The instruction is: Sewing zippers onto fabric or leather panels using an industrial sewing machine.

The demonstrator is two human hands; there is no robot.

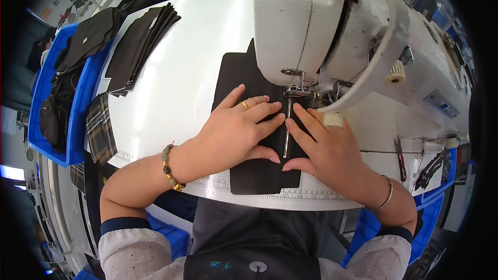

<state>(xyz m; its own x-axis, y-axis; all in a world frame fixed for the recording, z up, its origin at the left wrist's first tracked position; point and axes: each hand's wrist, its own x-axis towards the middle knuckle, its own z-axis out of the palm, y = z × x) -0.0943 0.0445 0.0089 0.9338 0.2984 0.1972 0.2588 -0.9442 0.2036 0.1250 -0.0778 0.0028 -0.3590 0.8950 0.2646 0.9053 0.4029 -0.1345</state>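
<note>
A dark fabric piece point(238, 176) lies flat under a white sewing machine point(280, 26), with a metal zipper point(286, 145) running lengthwise from the presser foot point(296, 91) toward me. My left hand point(244, 129) lies on the fabric left of the zipper, fingers spread, a yellow ring on one finger. My right hand point(324, 145) rests just right of the zipper, fingers spread, with fingertips near the teeth and below the presser foot. Both hands press on the piece; its part under the machine head is hidden.
At left, a blue bin point(36, 135) holds dark pieces, beside stacked dark panels point(135, 46) and plaid fabric point(101, 127). The white table's curved front edge point(207, 189) carries a ruler scale. Red-handled scissors point(401, 161) lie at right, near another blue bin point(430, 212).
</note>
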